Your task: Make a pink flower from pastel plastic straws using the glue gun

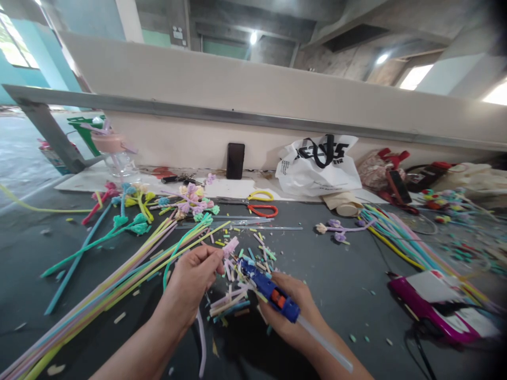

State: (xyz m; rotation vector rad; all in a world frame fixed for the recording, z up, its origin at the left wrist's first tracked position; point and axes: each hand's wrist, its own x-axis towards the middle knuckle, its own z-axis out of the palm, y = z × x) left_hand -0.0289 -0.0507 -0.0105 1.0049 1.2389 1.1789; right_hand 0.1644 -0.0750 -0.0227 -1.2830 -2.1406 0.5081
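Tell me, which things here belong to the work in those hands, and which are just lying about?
Likely part of the work:
- lilac piece, in the left hand
- glue gun, in the right hand
- stems
- cut bits
- scissors

Apparently just lying about:
- phone, propped upright
- white bag
- cup

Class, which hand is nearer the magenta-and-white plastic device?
Right. The right hand, holding a blue plastic glue gun, is left of the device; the left hand, pinching a lilac fuzzy piece, is farther left.
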